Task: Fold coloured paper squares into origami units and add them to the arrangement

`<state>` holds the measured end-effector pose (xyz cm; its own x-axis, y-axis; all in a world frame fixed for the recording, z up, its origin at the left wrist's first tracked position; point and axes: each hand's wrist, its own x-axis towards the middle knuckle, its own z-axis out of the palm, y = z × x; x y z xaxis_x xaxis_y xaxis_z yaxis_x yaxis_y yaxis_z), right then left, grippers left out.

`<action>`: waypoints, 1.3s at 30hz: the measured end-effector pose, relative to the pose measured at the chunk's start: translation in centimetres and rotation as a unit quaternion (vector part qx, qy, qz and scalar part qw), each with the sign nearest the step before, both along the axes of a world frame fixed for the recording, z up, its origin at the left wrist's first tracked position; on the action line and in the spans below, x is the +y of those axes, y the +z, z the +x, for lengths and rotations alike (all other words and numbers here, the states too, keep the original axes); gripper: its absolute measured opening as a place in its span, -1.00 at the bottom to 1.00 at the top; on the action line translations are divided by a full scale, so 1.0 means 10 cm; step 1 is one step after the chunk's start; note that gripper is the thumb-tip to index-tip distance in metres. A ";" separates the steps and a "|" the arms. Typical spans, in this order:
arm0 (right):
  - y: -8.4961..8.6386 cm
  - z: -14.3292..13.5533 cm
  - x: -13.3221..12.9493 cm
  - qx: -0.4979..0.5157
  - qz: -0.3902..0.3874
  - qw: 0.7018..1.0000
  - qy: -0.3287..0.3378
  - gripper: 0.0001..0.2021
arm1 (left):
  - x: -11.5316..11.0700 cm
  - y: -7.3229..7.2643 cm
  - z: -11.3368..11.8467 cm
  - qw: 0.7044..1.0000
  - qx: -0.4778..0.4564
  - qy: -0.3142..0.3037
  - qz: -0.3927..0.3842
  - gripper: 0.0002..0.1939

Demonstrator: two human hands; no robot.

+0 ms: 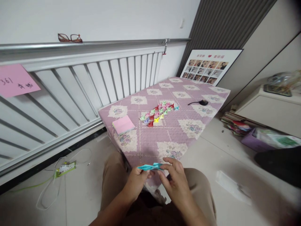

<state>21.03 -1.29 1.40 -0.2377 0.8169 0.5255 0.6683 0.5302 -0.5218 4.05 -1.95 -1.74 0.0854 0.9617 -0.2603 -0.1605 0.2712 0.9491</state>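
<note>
A piece of bright blue folded paper (146,167) is held over the near edge of the table, above my lap. My left hand (135,182) pinches its left part between thumb and fingers. At its right end, my right hand (176,179) has thumb and fingertips closed on the paper, with another finger raised. Both hands partly cover the folds. Farther up the table stand rows of small folded paper figures (157,115) in red, pink, green, yellow, purple and blue. A stack of square paper (124,124), pink on top, lies to their left.
A patterned pink tablecloth (162,138) covers the table. On it lies a black object with a thin stem (202,102). A white radiator (94,81) runs along the left, with glasses (70,38) on its pipe. Cables (54,188) and a power strip (66,169) lie on the floor.
</note>
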 end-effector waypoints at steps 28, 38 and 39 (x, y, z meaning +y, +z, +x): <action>0.27 -0.19 -0.08 -0.091 -0.283 0.943 0.147 -0.73 | 0.09 0.07 -0.22 0.981 0.130 -0.145 0.006 -0.54; 0.35 -0.06 -0.07 -0.144 -0.273 0.920 0.242 -0.65 | 0.28 0.28 -0.30 0.944 0.201 -0.253 0.063 -0.71; 0.35 -0.06 -0.07 -0.165 -0.263 0.919 0.243 -0.62 | 0.30 0.28 -0.30 0.944 0.204 -0.252 0.065 -0.75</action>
